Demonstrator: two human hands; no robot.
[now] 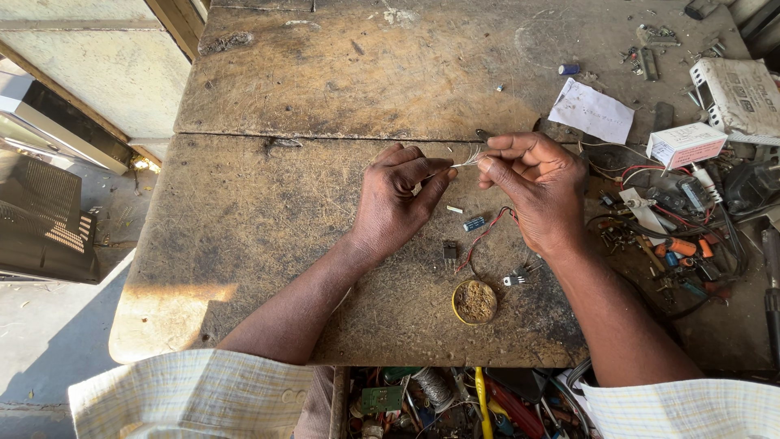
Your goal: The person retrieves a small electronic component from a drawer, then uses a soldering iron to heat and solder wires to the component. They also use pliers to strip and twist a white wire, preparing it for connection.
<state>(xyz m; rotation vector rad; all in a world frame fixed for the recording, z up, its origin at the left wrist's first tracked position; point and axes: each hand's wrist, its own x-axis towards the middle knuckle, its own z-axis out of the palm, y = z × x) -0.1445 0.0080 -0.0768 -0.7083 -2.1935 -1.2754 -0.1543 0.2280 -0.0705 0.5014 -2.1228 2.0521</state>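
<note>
Both hands' fingers (439, 175) pinching wire strands (469, 158)

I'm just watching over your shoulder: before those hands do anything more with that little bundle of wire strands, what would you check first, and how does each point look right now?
1. Strands pinched by both hands: ok, left hand and right hand both grip the wire strands.
2. Strands frayed rather than twisted: not ok, tips fan out.
3. Round tin within reach: ok, near the bench edge.
4. Small black component clear of hands: ok.
5. Red wire free of the right hand: cannot tell, it runs under it.
</note>
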